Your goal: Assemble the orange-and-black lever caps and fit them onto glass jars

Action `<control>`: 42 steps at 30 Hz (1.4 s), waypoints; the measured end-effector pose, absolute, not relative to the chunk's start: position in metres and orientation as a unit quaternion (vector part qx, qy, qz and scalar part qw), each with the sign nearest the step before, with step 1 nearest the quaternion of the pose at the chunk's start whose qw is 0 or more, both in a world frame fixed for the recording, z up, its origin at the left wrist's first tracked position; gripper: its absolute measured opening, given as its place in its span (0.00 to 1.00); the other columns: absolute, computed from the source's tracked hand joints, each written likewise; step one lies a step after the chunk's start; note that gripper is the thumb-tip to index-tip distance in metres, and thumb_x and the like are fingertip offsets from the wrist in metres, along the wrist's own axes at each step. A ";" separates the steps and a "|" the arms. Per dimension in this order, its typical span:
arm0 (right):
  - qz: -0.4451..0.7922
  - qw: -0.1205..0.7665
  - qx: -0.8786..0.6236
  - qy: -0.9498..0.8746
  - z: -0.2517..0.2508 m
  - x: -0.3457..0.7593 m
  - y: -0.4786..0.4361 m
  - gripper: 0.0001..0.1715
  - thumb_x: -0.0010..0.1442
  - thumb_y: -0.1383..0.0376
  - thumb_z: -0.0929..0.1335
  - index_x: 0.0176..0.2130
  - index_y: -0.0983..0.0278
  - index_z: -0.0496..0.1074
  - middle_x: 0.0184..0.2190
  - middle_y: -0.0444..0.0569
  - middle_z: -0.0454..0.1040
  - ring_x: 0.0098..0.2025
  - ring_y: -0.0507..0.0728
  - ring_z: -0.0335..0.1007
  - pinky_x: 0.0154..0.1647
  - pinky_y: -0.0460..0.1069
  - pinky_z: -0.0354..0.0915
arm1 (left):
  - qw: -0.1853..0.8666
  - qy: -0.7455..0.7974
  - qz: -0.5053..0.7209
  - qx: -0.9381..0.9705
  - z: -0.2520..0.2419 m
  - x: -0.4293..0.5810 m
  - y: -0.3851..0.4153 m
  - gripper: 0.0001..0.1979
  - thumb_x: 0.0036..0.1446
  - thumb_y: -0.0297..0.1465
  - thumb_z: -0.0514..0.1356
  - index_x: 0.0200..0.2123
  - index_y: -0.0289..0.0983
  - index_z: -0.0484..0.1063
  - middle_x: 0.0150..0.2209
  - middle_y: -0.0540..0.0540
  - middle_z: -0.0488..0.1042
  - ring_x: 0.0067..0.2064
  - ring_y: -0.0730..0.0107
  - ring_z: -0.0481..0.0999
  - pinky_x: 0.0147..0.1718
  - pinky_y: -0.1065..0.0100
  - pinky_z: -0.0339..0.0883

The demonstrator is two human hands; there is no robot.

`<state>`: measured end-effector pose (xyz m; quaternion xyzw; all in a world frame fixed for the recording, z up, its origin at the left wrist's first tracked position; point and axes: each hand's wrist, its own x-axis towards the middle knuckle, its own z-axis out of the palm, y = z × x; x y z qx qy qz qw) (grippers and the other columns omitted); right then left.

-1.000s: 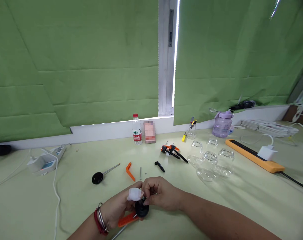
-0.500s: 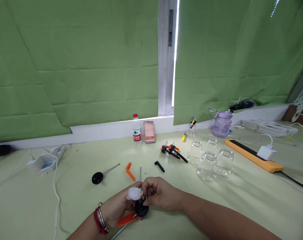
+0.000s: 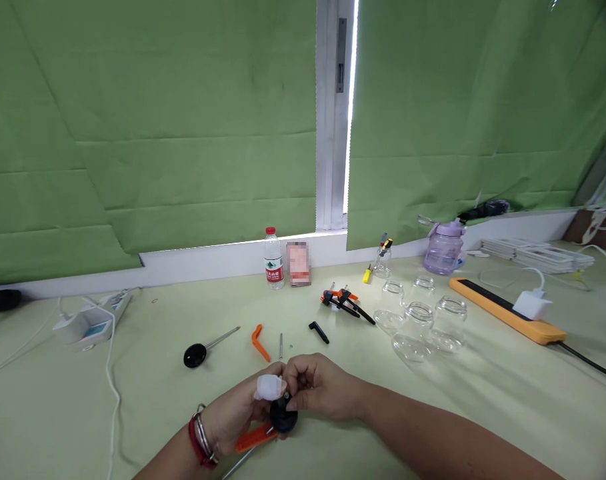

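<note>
While the left hand (image 3: 235,412) curls around a black knob (image 3: 283,421), steadying it from nine o'clock, the right hand (image 3: 327,388) comes in from three o'clock with thumb and forefinger drawn close at the knob's centre. Whether those fingertips pinch a small part or only touch the knob, I cannot tell. White wrapping (image 3: 269,388) covers one digit of the left hand, and bracelets (image 3: 203,437) circle its wrist.

From the knob, an orange handle (image 3: 254,439) sticks out toward eight o'clock, with a metal rod (image 3: 239,465) beyond it. A second black knob (image 3: 195,356) with a metal stem lies at ten, a loose orange handle (image 3: 260,343) at eleven and another rod (image 3: 281,345) at twelve. Toward one o'clock lie a short black handle (image 3: 319,332) and, farther out, a pile of orange and black parts (image 3: 347,305). Clear glass jars (image 3: 419,327) stand at two. A water bottle (image 3: 273,263) and pink box (image 3: 299,265) stand at twelve, well apart from the hands.
</note>
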<state>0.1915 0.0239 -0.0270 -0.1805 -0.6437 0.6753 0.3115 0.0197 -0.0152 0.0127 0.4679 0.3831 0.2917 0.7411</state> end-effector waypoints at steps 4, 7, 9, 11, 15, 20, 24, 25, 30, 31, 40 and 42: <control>0.673 0.308 -0.191 -0.645 -0.026 0.191 0.024 0.18 0.43 0.62 0.75 0.29 0.66 0.65 0.28 0.42 0.67 0.28 0.48 0.61 0.31 0.45 0.57 | 0.737 0.384 0.290 0.474 0.012 0.020 -0.015 0.10 0.45 0.36 0.58 0.30 0.38 0.65 0.26 0.50 0.67 0.26 0.72 0.67 0.27 0.69 0.62; 0.671 0.312 -0.190 -0.646 -0.026 0.191 0.023 0.18 0.43 0.62 0.75 0.27 0.66 0.64 0.28 0.42 0.67 0.28 0.47 0.60 0.31 0.45 0.57 | 0.736 0.384 0.294 0.474 0.010 0.019 -0.014 0.09 0.45 0.36 0.58 0.30 0.37 0.65 0.25 0.51 0.66 0.26 0.73 0.66 0.26 0.70 0.62; 0.675 0.314 -0.184 -0.642 -0.025 0.191 0.023 0.18 0.43 0.62 0.75 0.28 0.66 0.64 0.28 0.42 0.67 0.28 0.47 0.59 0.30 0.44 0.57 | 0.736 0.388 0.295 0.470 0.010 0.018 -0.014 0.09 0.45 0.36 0.58 0.30 0.38 0.66 0.25 0.51 0.65 0.26 0.73 0.66 0.26 0.70 0.62; 0.678 0.314 -0.180 -0.639 -0.026 0.191 0.023 0.18 0.43 0.62 0.75 0.28 0.66 0.65 0.29 0.43 0.67 0.28 0.47 0.59 0.31 0.44 0.57 | 0.736 0.391 0.296 0.466 0.009 0.018 -0.014 0.10 0.45 0.36 0.58 0.30 0.38 0.66 0.25 0.51 0.66 0.26 0.72 0.66 0.26 0.70 0.62; 0.667 0.311 -0.202 -0.646 -0.027 0.191 0.023 0.18 0.43 0.62 0.75 0.30 0.66 0.66 0.27 0.42 0.66 0.27 0.47 0.59 0.30 0.44 0.56 | 0.739 0.388 0.296 0.464 0.009 0.019 -0.015 0.10 0.45 0.37 0.58 0.30 0.38 0.65 0.26 0.50 0.66 0.27 0.70 0.68 0.28 0.66 0.64; 0.668 0.311 -0.193 -0.648 -0.026 0.191 0.022 0.17 0.44 0.62 0.74 0.30 0.66 0.66 0.28 0.42 0.66 0.28 0.47 0.59 0.31 0.45 0.57 | 0.739 0.395 0.289 0.463 0.012 0.021 -0.015 0.11 0.44 0.37 0.58 0.30 0.37 0.64 0.25 0.51 0.67 0.26 0.71 0.68 0.28 0.67 0.63; 0.662 0.310 -0.196 -0.654 -0.025 0.192 0.022 0.15 0.45 0.64 0.74 0.31 0.67 0.67 0.27 0.41 0.66 0.27 0.47 0.59 0.30 0.43 0.56 | 0.739 0.384 0.291 0.471 0.011 0.020 -0.015 0.11 0.46 0.38 0.57 0.30 0.38 0.63 0.26 0.50 0.67 0.27 0.70 0.69 0.29 0.65 0.64; 0.663 0.310 -0.196 -0.653 -0.025 0.192 0.022 0.15 0.45 0.64 0.74 0.31 0.67 0.67 0.26 0.41 0.66 0.27 0.47 0.59 0.29 0.43 0.56 | 0.740 0.382 0.291 0.471 0.010 0.020 -0.014 0.11 0.46 0.38 0.57 0.30 0.38 0.63 0.26 0.51 0.67 0.27 0.70 0.68 0.29 0.65 0.64; 0.662 0.309 -0.198 -0.653 -0.026 0.193 0.022 0.15 0.45 0.64 0.74 0.31 0.67 0.67 0.27 0.41 0.66 0.27 0.46 0.59 0.29 0.43 0.56 | 0.744 0.374 0.289 0.473 0.008 0.018 -0.014 0.11 0.47 0.38 0.57 0.31 0.38 0.63 0.26 0.51 0.67 0.26 0.71 0.69 0.29 0.66 0.64; 0.661 0.309 -0.200 -0.654 -0.025 0.192 0.022 0.15 0.45 0.64 0.74 0.31 0.66 0.67 0.27 0.41 0.66 0.27 0.46 0.59 0.29 0.43 0.57 | 0.743 0.374 0.289 0.474 0.008 0.018 -0.014 0.11 0.47 0.38 0.57 0.31 0.37 0.63 0.26 0.51 0.67 0.26 0.71 0.69 0.29 0.67 0.64; 0.667 0.321 -0.202 -0.641 -0.021 0.190 0.018 0.14 0.44 0.64 0.74 0.31 0.67 0.68 0.26 0.42 0.66 0.28 0.48 0.60 0.31 0.45 0.58 | 0.745 0.379 0.294 0.463 0.014 0.019 -0.017 0.15 0.43 0.42 0.60 0.30 0.37 0.64 0.24 0.51 0.67 0.26 0.71 0.70 0.27 0.69 0.63; 0.668 0.323 -0.201 -0.639 -0.021 0.190 0.018 0.14 0.44 0.65 0.73 0.31 0.67 0.68 0.26 0.42 0.66 0.27 0.48 0.60 0.30 0.45 0.58 | 0.749 0.373 0.292 0.463 0.012 0.018 -0.016 0.15 0.44 0.42 0.60 0.31 0.38 0.64 0.25 0.51 0.68 0.26 0.70 0.70 0.28 0.68 0.63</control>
